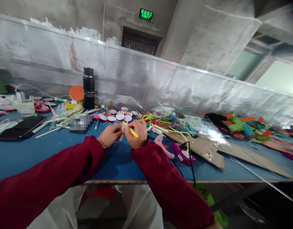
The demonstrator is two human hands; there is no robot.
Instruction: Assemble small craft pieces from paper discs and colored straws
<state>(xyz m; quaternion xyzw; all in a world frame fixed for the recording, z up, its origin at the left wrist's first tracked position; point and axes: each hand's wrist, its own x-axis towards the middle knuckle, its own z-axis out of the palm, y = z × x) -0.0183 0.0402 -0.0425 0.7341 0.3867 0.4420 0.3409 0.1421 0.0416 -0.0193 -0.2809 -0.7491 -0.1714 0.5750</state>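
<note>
My right hand (138, 133) is closed round a slim yellow tool (134, 132) that looks like a utility knife; its tip is too small to make out. Close beside it, my left hand (111, 135) pinches a small tan strip (122, 136), perhaps wood or cardboard. The tool's front end meets or nearly meets the strip; I cannot tell which. Both hands are just above the blue table (117, 165). Several white discs with red rims (120, 116) lie right behind them. A pink glue gun (163, 147) lies to the right of my right hand.
A black bottle (89, 89) stands at the back left, near thin wooden sticks (62, 119) and a black phone (21, 128). On the right are a purple device (183, 155) with a black cord, cardboard (206, 151) and coloured cords (165, 119). A perforated metal screen (141, 76) closes the back.
</note>
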